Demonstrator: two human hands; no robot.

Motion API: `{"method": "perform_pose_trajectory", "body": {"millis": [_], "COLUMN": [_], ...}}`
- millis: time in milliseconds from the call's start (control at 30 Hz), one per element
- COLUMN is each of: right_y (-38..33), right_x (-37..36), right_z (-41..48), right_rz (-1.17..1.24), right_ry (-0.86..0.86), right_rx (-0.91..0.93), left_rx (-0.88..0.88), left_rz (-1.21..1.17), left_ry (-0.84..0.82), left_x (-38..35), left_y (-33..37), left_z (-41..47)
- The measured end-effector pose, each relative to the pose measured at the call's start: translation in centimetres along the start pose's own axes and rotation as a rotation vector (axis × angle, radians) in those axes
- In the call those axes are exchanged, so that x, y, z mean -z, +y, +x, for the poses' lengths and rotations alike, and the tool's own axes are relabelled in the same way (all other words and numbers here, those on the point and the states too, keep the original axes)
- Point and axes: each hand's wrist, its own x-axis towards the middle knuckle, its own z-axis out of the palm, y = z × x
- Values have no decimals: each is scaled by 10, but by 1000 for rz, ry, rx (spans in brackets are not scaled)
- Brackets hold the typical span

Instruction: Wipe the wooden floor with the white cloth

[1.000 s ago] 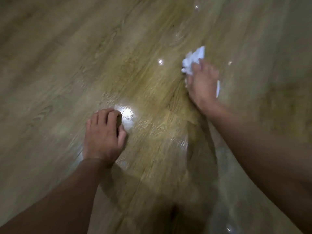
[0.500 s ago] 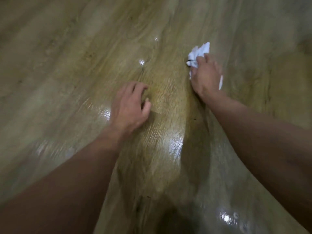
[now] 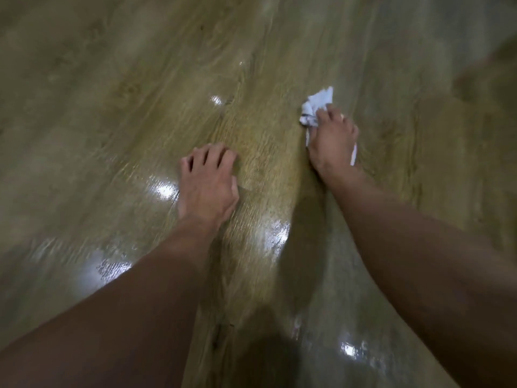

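Note:
A crumpled white cloth lies on the glossy wooden floor at upper right of centre. My right hand lies on top of the cloth and presses it to the boards; white cloth shows past the fingertips and at the hand's right edge. My left hand rests on the floor at the middle, fingers spread and slightly bent, holding nothing. The picture is blurred by motion.
Bright light reflections shine on the planks around my arms. A dark shadow covers the floor at the bottom centre. A dim brown shape shows at the right edge, too blurred to tell what it is.
My left hand has moved forward across the floor, closer to my right hand. My right hand with the cloth stays in much the same spot on the boards.

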Motion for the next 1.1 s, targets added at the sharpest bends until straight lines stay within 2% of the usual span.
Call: {"method": "perform_pose_trajectory", "body": {"millis": [67, 233, 300, 333, 367, 500, 567, 633, 767, 833, 867, 900, 933, 1000, 1033, 1100], "right_y": [-24, -36, -7, 13, 33, 98, 88, 64, 29, 41, 54, 69, 84, 109, 110, 93], "right_x": [3, 18, 31, 32, 34, 36, 32, 28, 29, 32, 30, 27, 23, 20, 18, 20], "right_z": [-24, -125, -108, -89, -69, -8, -18, -50, -126, -120, -105, -87, -68, -40, -35, -47], "right_rz": [12, 113, -12, -93, -130, -104, -133, -103, 55, 29, 10, 21, 50, 118, 120, 84], "right_ry": [-41, -109, -110, -122, -150, -213, -145, -76, -69, -114, -116, -130, -130, -133, -121, -95], "right_rx": [66, 601, 818, 825, 747, 145, 24, 110, 544, 724, 749, 690, 552, 195, 110, 156], "left_rx": [3, -7, -20, -34, -50, -79, -26, 29, 44, 32, 36, 42, 48, 67, 75, 70], "left_rz": [-6, -58, -85, -103, -113, -65, -41, -12, 6, -7, -9, -3, 14, 76, 115, 115], "left_ry": [-1, 26, 32, 28, 17, -32, -22, -42, -8, -6, -24, -54, -85, -152, -188, -274], "left_x": [0, 5, 5, 6, 7, 14, 17, 19, 15, 14, 15, 16, 18, 22, 25, 28], "left_y": [-1, 1, -1, -3, -5, -9, 0, 11, 15, 14, 15, 16, 18, 26, 31, 46], "left_z": [-1, -3, -4, -4, -3, 0, 3, 7, 5, 1, 1, 2, 3, 4, 3, -1]}}
